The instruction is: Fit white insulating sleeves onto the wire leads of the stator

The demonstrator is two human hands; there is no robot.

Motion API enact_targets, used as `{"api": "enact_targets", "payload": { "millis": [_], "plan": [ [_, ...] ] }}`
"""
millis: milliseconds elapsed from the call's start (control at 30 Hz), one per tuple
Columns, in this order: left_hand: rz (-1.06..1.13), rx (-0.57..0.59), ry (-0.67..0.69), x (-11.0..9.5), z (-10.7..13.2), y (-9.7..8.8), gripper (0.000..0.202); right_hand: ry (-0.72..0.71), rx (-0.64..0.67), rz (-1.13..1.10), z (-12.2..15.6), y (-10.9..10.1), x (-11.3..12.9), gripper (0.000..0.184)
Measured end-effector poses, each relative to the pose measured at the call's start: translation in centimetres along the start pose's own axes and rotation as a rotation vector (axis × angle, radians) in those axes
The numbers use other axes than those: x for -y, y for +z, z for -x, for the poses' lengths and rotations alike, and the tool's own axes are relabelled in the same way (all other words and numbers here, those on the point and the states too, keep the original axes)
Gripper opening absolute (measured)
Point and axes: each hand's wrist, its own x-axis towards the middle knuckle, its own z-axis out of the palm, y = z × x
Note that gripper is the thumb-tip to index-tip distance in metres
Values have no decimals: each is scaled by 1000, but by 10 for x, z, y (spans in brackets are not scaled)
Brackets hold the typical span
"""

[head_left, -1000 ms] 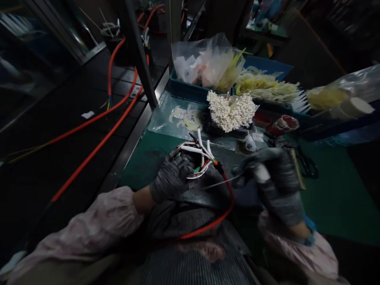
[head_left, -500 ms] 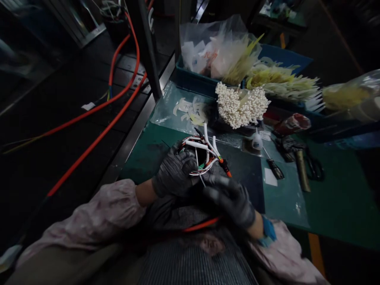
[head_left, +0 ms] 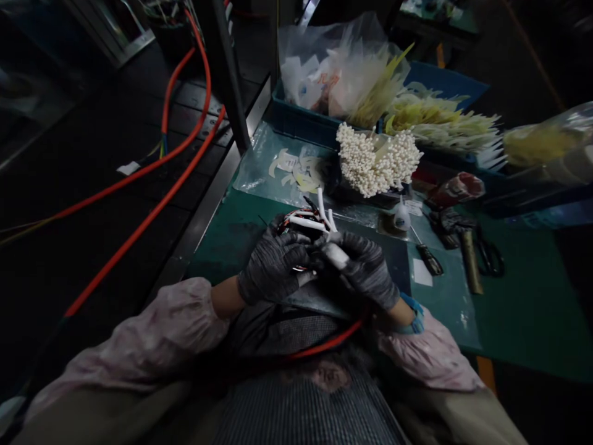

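The left hand [head_left: 273, 266], in a dark knitted glove, is closed around a round wire harness [head_left: 301, 222] of white sheathed cables and thin coloured wires. It seems to hold the harness firm so that it cannot turn. The right hand [head_left: 365, 269] is also closed, pinching a thick white cable [head_left: 336, 254], and the two hands almost touch. The harness is above the near part of the green table [head_left: 523, 321], and an orange cable [head_left: 327, 342] goes down from there toward the person's lap. A small plastic bottle [head_left: 402, 217], a screwdriver [head_left: 428, 259] and scissors [head_left: 488, 256] lie on the right side, probably for easy reach. Farther away, a bunch of white-tipped wires [head_left: 377, 159] sits in front of a blue plastic crate [head_left: 296, 120].
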Motion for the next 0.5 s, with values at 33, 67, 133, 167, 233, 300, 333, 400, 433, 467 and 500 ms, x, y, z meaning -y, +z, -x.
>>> {"api": "enact_targets", "payload": {
  "millis": [33,67,133,167,233,300,333,400,433,467,500],
  "plan": [
    [0,4,4,0,0,-1,25,20,46,-87,2,-3,0,26],
    [-1,2,11,1,0,-2,25,29,95,-143,3,-5,1,23],
    [-9,-11,36,3,0,-2,21,32,126,-161,3,-10,1,14],
    [-12,-11,47,5,0,-2,19,26,99,-148,3,-12,1,10],
    [-17,4,59,8,1,-2,15,1,41,-111,2,-13,0,10],
    [-24,25,59,10,1,-2,15,-17,20,-66,2,-11,-2,9],
    [-27,33,57,10,1,-1,15,-22,17,-46,2,-10,-3,8],
    [-31,35,52,10,1,-1,17,-29,11,-19,3,-8,-5,8],
    [-28,31,56,10,1,-1,18,-40,10,-11,4,-7,-5,8],
    [-20,16,66,9,1,-1,20,-63,11,-2,6,-7,-6,9],
    [-9,-2,73,9,1,0,21,-102,19,13,8,-7,-7,10]
  ]
}}
